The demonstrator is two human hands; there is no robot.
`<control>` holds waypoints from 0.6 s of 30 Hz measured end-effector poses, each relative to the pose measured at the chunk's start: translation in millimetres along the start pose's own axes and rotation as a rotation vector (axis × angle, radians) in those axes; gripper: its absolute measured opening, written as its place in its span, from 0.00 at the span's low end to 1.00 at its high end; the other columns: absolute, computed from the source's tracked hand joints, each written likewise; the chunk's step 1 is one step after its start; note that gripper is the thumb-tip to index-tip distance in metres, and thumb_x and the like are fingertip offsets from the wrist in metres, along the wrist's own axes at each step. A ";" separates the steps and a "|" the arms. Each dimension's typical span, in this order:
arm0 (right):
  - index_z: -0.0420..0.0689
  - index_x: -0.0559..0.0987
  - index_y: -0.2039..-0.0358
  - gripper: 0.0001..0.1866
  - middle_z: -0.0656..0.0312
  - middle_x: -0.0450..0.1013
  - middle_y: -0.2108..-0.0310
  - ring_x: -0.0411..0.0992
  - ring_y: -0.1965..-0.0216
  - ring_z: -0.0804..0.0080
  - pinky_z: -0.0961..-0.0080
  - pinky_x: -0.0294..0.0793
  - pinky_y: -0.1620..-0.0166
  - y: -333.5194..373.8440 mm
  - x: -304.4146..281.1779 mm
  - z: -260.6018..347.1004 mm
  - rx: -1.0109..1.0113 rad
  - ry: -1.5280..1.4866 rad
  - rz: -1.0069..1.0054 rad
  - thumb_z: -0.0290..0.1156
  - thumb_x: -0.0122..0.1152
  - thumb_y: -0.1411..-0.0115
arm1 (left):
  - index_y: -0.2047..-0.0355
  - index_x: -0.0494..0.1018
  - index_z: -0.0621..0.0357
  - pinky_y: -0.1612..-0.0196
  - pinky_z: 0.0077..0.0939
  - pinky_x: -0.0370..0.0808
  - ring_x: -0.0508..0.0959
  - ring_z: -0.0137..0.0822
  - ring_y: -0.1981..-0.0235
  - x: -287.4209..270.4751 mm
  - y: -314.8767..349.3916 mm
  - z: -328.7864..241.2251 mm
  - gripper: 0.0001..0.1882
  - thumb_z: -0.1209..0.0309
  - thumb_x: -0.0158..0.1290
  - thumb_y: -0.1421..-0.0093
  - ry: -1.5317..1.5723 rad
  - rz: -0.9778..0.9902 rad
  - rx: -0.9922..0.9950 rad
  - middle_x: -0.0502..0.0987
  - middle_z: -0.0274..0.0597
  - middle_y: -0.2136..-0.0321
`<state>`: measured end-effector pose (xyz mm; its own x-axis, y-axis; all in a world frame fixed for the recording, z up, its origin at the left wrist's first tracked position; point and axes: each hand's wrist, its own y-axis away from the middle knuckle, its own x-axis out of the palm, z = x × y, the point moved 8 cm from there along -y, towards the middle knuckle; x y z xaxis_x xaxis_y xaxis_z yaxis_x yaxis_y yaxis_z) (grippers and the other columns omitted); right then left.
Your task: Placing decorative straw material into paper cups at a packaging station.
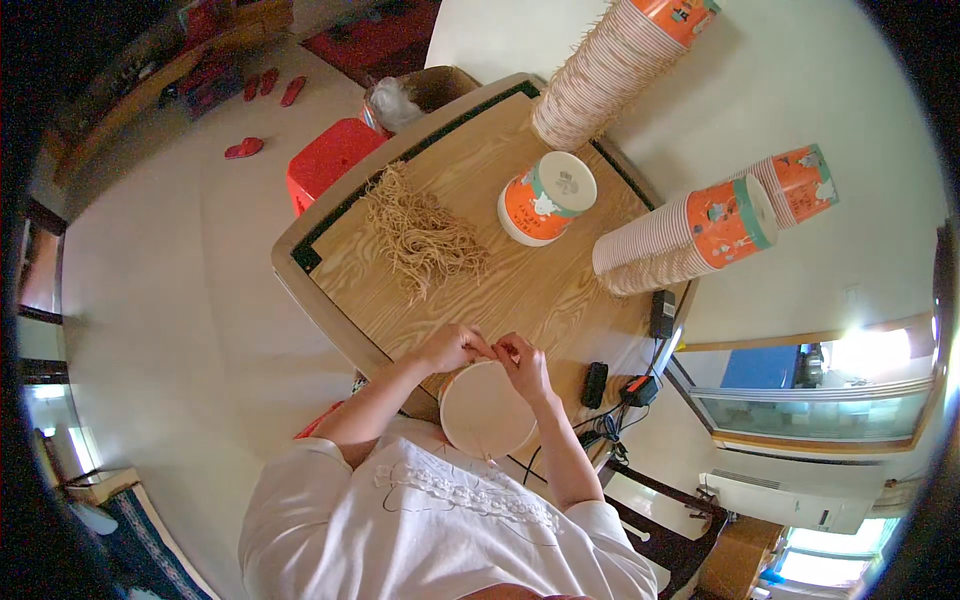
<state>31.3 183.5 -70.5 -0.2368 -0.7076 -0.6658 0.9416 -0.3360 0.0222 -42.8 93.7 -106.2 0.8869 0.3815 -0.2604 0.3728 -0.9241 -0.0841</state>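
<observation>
From my end, I see both hands brought together over the far rim of a pale tub (pixel 488 412). My left hand (pixel 456 347) and right hand (pixel 522 362) have their fingers drawn in to a pinch, tips nearly meeting; what lies between them is too small for me to tell. The tub is between my forearms, at the near edge of the wood-grain tabletop (pixel 520 295), in front of the white shirt (pixel 440 510). Beyond the hands, a loose heap of tan cords (pixel 425 240) lies on the tabletop, left of an upturned orange tub (pixel 535 212). A tall stack (pixel 605 80) leans away behind that, and another stack (pixel 660 240) is to the right, near a black adapter (pixel 662 314).
</observation>
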 end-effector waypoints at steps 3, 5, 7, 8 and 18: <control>0.37 0.72 0.71 0.04 0.55 0.71 0.75 0.72 0.73 0.67 0.76 0.71 0.70 -0.6 -1.2 0.8 -0.031 0.006 -0.020 0.24 0.55 0.48 | 0.72 0.78 0.51 0.67 0.28 0.71 0.75 0.38 0.72 7.0 -1.7 -1.8 0.07 0.73 0.55 0.54 -0.007 0.042 -0.011 0.74 0.43 0.75; 0.37 0.72 0.72 0.04 0.55 0.71 0.75 0.72 0.73 0.67 0.76 0.71 0.70 0.5 -1.4 -0.4 -0.042 0.004 -0.029 0.23 0.55 0.48 | 0.72 0.78 0.52 0.66 0.28 0.71 0.75 0.38 0.72 9.2 -2.5 -4.2 0.07 0.72 0.55 0.53 -0.060 0.065 -0.023 0.74 0.44 0.75; 0.41 0.73 0.73 0.03 0.54 0.70 0.75 0.71 0.73 0.58 0.70 0.70 0.72 -0.5 -3.1 0.9 -0.059 -0.026 -0.042 0.26 0.54 0.49 | 0.72 0.78 0.53 0.66 0.29 0.71 0.75 0.38 0.72 8.5 -4.0 -10.1 0.07 0.71 0.55 0.53 -0.114 0.085 -0.034 0.74 0.44 0.75; 0.41 0.73 0.73 0.03 0.54 0.70 0.75 0.71 0.73 0.58 0.70 0.70 0.72 0.6 -4.0 0.9 -0.058 -0.025 -0.042 0.26 0.54 0.49 | 0.72 0.77 0.55 0.66 0.28 0.71 0.75 0.37 0.72 7.4 -4.3 -11.2 0.07 0.71 0.55 0.53 -0.109 0.082 -0.072 0.75 0.44 0.75; 0.38 0.75 0.73 0.05 0.57 0.72 0.75 0.72 0.73 0.69 0.77 0.70 0.67 9.3 -8.1 -11.5 0.165 0.006 -0.119 0.26 0.55 0.49 | 0.68 0.73 0.61 0.68 0.21 0.70 0.73 0.26 0.72 14.2 1.1 9.9 0.10 0.68 0.53 0.48 0.380 0.011 -0.336 0.75 0.35 0.73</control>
<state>44.7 193.2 -73.5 -0.3421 -0.6535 -0.6752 0.8548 -0.5148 0.0651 -32.4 98.0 -119.5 0.9044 0.4111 0.1142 0.3750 -0.8936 0.2467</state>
